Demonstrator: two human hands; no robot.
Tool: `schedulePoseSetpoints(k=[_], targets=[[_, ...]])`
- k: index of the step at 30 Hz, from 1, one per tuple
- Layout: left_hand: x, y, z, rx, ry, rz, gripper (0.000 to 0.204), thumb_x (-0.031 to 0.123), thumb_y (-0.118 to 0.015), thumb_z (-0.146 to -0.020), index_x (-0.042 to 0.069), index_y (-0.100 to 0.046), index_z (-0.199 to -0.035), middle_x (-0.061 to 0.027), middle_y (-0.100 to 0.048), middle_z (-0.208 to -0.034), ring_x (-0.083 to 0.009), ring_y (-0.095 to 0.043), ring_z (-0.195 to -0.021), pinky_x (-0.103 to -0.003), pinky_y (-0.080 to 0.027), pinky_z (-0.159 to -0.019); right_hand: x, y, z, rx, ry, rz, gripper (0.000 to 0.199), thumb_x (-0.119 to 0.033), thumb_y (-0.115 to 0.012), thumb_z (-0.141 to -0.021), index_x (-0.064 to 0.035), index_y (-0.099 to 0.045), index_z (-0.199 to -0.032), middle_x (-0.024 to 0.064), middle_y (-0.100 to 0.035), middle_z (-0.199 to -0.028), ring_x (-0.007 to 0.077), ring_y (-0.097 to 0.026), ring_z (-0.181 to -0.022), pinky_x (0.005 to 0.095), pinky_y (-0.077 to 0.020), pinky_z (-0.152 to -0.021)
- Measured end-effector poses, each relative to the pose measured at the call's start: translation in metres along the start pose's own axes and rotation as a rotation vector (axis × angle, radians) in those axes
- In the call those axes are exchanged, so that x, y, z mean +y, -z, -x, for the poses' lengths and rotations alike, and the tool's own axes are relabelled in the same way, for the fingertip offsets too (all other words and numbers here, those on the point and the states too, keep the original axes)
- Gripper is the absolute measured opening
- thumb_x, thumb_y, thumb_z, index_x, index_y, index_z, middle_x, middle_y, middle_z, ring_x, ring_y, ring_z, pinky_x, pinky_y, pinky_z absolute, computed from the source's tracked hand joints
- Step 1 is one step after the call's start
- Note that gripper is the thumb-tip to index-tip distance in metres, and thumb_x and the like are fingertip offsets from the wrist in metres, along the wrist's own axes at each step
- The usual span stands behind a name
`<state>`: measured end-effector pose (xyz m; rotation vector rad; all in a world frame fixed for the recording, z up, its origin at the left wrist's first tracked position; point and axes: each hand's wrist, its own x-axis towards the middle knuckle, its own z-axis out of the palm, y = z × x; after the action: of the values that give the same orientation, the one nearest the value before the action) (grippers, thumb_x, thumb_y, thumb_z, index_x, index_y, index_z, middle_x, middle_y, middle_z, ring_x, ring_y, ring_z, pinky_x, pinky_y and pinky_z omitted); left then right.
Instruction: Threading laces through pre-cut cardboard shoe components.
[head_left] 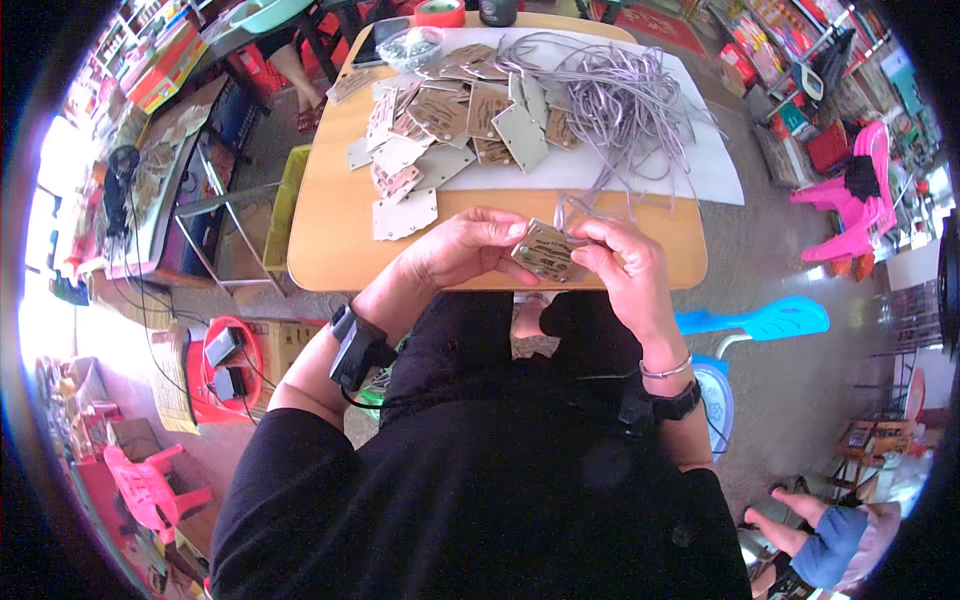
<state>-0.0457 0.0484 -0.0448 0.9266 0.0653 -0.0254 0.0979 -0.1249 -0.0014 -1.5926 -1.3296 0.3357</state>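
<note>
My left hand (462,245) and my right hand (622,262) both grip a small brown and grey printed tag (547,250), held just above the near edge of the wooden table (330,255). A thin grey cord (566,208) runs up from the tag toward the tangle of grey cords (625,100) lying on a white sheet (715,165). A pile of similar tags (450,125) covers the middle of the table, some face down showing grey backs.
A clear bowl of small metal parts (412,45) and a red tape roll (439,12) stand at the table's far edge. A blue plastic chair (765,320) is at my right, pink chairs (850,215) farther right. Another person (825,540) sits low right.
</note>
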Motion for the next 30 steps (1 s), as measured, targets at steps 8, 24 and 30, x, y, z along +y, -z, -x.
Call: schedulePoseSetpoints(k=[8,24,30], targets=[[0.002,-0.007,0.001,0.077,-0.038,-0.03,0.034,0.017,-0.05,-0.09,-0.008,-0.053,-0.113,-0.0191,-0.061,-0.107,-0.0291,-0.06,-0.099,-0.04,-0.052,-0.084,-0.011,-0.002,-0.002,0.009,0.12,0.216,0.015,0.001,-0.063,-0.074,-0.0028,-0.061,-0.089,0.0082,-0.06,-0.076,0.0254,-0.054,-0.07,0.0341,-0.0437,-0.063],[0.009,-0.01,-0.009,0.387,-0.159,-0.519,0.025,0.02,-0.058,-0.086,-0.003,-0.067,-0.094,-0.0102,-0.067,-0.086,-0.0155,-0.062,-0.082,-0.027,-0.047,-0.081,-0.004,0.0,-0.021,0.216,0.127,0.184,0.011,-0.008,-0.065,-0.078,-0.0014,-0.06,-0.085,0.0082,-0.059,-0.084,0.0227,-0.055,-0.085,0.0326,-0.0438,-0.076],[0.008,-0.007,-0.018,0.327,-0.138,-0.407,0.022,0.019,-0.059,-0.084,-0.001,-0.068,-0.089,-0.0056,-0.065,-0.077,-0.0106,-0.06,-0.075,-0.024,-0.046,-0.074,-0.004,-0.003,-0.033,0.15,0.003,0.123,0.011,-0.01,-0.066,-0.078,-0.0006,-0.06,-0.079,0.0078,-0.058,-0.08,0.0209,-0.055,-0.079,0.0311,-0.0435,-0.073]])
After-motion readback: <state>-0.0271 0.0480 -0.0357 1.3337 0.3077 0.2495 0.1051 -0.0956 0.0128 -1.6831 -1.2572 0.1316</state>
